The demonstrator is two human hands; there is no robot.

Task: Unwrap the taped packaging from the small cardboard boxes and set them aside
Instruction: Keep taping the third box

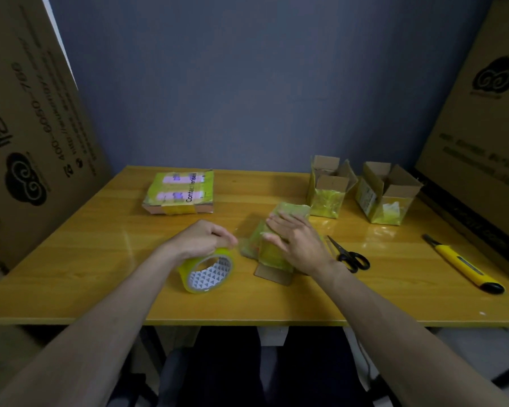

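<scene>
Nearest, the left hand curls over one roll of tape standing on the table. Just right of it, the right hand lies flat, fingers straight, on one taped box. Beside that lie one pair of scissors and one yellow cutter. Farther back stand two opened boxes, and left, one flat parcel reading "Contact lenses".

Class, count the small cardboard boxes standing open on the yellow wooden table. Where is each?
2. One open tape-wrapped cardboard box stands at the far right; the second open box stands just right of it. The box under the right hand is not counted.
</scene>
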